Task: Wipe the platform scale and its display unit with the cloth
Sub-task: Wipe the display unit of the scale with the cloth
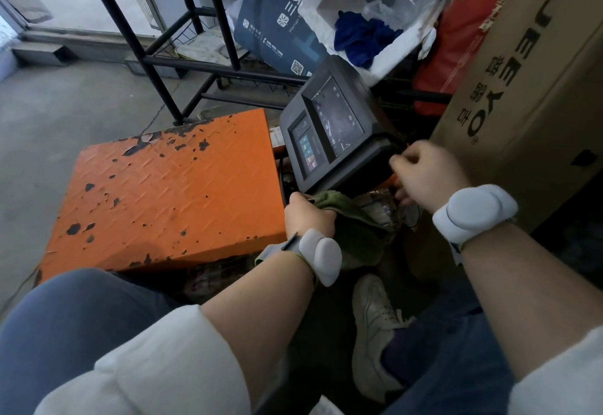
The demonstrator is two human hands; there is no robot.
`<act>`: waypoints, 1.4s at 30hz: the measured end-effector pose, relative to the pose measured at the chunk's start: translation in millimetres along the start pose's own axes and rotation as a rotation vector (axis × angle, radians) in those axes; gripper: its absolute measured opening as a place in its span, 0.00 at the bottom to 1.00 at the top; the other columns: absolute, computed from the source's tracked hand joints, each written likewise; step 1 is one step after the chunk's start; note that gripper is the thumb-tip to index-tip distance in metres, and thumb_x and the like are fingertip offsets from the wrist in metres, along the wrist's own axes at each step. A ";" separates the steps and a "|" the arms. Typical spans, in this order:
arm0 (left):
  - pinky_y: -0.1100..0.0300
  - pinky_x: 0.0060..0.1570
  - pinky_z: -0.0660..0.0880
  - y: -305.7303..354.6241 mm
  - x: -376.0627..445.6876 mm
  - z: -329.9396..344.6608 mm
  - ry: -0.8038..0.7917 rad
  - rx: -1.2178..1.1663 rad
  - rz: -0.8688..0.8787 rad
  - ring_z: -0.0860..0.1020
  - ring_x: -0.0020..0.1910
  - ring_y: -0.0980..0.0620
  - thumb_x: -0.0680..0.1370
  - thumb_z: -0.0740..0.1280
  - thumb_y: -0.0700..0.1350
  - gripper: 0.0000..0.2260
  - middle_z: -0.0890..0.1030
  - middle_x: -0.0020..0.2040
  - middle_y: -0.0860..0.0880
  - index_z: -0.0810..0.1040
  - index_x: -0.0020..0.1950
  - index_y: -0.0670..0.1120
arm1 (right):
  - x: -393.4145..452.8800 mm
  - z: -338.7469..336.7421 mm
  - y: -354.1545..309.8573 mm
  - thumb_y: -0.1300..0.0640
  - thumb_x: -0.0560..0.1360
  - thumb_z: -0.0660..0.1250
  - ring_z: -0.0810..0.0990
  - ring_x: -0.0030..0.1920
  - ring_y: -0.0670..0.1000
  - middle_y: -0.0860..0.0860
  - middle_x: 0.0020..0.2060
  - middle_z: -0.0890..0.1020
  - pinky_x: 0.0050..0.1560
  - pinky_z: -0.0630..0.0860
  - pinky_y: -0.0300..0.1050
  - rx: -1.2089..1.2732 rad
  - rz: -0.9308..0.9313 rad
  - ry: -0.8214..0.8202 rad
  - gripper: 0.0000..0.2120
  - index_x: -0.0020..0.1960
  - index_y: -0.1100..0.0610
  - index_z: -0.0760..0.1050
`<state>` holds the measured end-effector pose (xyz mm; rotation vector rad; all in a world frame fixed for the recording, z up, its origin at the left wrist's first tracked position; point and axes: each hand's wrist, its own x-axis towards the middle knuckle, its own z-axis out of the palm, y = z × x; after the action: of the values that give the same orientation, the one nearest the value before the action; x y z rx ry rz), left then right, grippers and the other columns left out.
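Green terry cloth (pixel 354 219) — soft, limp, bunch it to grip | left hand (pixel 308 214) clenched on cloth under display unit (pixel 329 127) | right hand (pixel 424 173) curled on unit's near edge — rigid, screen fragile | orange platform scale (pixel 169 186) on floor, paint chipped.
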<state>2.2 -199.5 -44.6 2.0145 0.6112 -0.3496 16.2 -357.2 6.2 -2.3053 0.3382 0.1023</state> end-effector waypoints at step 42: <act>0.36 0.71 0.37 -52.0 36.7 -32.8 -0.062 1.002 0.559 0.34 0.76 0.45 0.73 0.60 0.67 0.42 0.37 0.77 0.56 0.34 0.75 0.58 | -12.5 119.7 2.7 0.59 0.62 0.71 0.82 0.45 0.59 0.57 0.42 0.83 0.50 0.80 0.58 0.636 0.383 -0.051 0.04 0.35 0.56 0.76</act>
<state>3.9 -139.6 -83.8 2.9830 -0.2733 -0.4121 7.2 -269.4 -75.7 -1.5897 0.6761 0.2107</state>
